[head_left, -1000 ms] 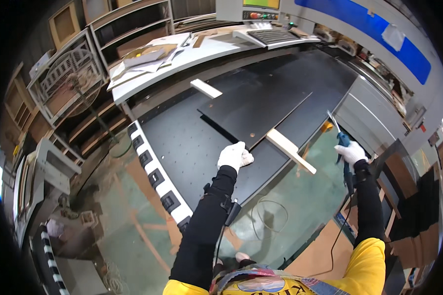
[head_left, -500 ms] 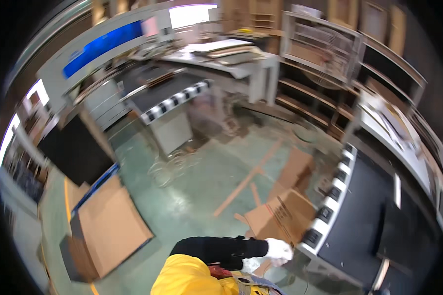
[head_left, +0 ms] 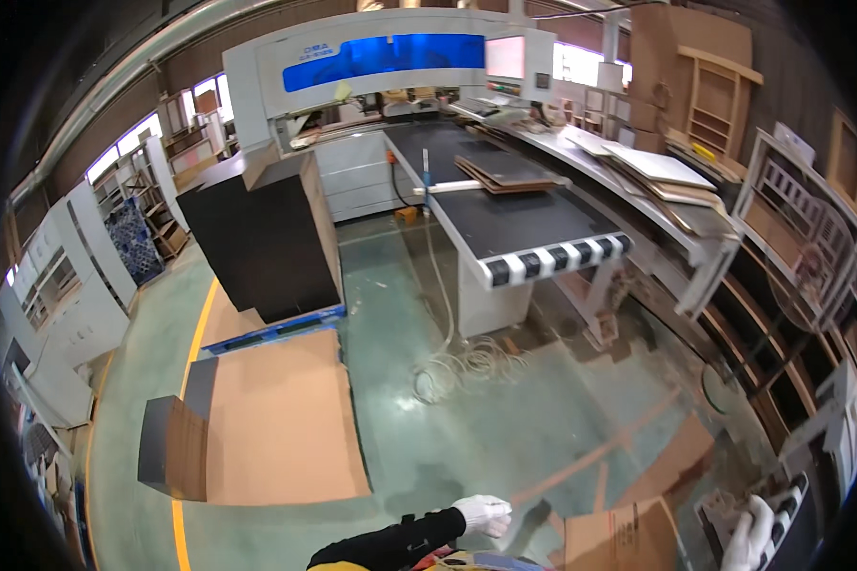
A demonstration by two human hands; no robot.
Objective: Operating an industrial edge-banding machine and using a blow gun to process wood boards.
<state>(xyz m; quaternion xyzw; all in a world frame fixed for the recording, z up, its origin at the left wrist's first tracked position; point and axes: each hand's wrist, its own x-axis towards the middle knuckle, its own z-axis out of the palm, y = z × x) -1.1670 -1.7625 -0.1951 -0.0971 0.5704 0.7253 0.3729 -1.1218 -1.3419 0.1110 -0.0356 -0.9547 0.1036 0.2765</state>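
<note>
My left hand (head_left: 484,515), in a white glove and black sleeve, hangs at the lower middle above the green floor. Its fingers are curled together, and nothing shows in them. At the lower right is my right hand (head_left: 750,535), also white-gloved, with its fingers extended beside the black-and-white striped edge of a table (head_left: 790,509). Whether it touches that edge I cannot tell. Between the hands, lower down, a brown cardboard box (head_left: 619,541) lies on the floor.
Ahead stands a dark machine table (head_left: 543,221) with stacked panels (head_left: 505,173). A coiled pale hose (head_left: 462,371) lies on the floor. To the left, flat cardboard (head_left: 281,428) lies before a tall black stack (head_left: 262,238) on a blue pallet (head_left: 276,329). Shelving (head_left: 733,305) lines the right.
My view has swung left, so the machine and the black stack sit more centrally and the right-hand table has slid toward the lower right rim. My right hand has come into view.
</note>
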